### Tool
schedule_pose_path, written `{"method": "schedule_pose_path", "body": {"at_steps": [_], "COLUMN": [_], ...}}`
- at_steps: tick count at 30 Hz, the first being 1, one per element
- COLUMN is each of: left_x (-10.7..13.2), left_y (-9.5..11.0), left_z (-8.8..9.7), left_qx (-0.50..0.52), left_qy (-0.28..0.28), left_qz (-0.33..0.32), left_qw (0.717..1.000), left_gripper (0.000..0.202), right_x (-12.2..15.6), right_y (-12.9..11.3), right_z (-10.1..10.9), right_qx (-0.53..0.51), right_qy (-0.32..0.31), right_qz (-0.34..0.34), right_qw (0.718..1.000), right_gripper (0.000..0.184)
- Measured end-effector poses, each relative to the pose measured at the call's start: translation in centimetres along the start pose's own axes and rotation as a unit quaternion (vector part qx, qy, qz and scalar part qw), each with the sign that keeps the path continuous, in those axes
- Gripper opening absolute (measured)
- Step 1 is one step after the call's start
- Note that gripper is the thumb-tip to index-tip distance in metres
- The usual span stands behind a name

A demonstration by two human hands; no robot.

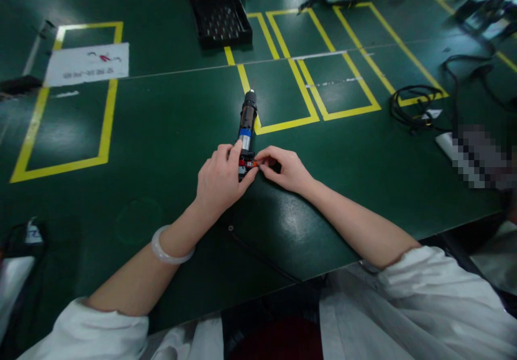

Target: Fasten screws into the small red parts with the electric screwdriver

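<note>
The tool point(247, 116) lies on the desk point(169, 117) at the centre of the frame, its dark nose point(250, 97) pointing up the picture and its lower end between the two hands. The left hand point(219, 174) has its grip on that lower end, forefinger against the silver band point(244, 142), thumb near the bottom. The right hand point(286, 169) has a narrow grip, thumb and forefinger tips pinching a small orange part point(254, 164); how firmly, I cannot tell. The tool looks stiff, smooth and fairly heavy for its size, so it could roll; the round body seems the safest hold. The orange part looks light and perhaps fragile, better taken with fingertips.
</note>
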State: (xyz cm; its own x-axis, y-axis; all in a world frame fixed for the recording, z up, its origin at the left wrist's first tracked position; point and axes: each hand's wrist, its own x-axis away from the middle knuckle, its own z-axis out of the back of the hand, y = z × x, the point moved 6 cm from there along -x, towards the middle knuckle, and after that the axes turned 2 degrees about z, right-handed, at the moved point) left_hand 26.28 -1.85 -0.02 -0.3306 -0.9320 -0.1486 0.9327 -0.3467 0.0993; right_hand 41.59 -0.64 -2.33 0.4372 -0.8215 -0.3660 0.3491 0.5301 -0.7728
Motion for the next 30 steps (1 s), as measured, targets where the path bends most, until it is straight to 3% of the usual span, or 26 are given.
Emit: {"method": "schedule_pose_path", "body": {"at_steps": [19,24,30], "left_x": [-0.5,-0.5,-0.7], "left_y": [-1.0,-3.0,-6.9], "left_z": [0.1,0.1,1.2], "left_qx": [-0.015,-0.027,-0.042], "left_qy": [-0.018,-0.029,-0.046], "left_qz": [0.014,0.038,0.094], "left_qw": [1.000,0.998,0.994], "left_gripper": [0.067,0.069,0.072], "right_x": [0.1,0.1,0.1], "right_y": [-0.1,0.1,0.0], "right_z": [0.2,0.3,0.4], "right_qx": [-0.036,-0.045,-0.047], "right_qy": [-0.006,0.005,0.002], "right_qz": [-0.006,0.001,-0.002], "right_qw": [0.999,0.999,0.999], "right_gripper": [0.018,0.016,0.016]}}
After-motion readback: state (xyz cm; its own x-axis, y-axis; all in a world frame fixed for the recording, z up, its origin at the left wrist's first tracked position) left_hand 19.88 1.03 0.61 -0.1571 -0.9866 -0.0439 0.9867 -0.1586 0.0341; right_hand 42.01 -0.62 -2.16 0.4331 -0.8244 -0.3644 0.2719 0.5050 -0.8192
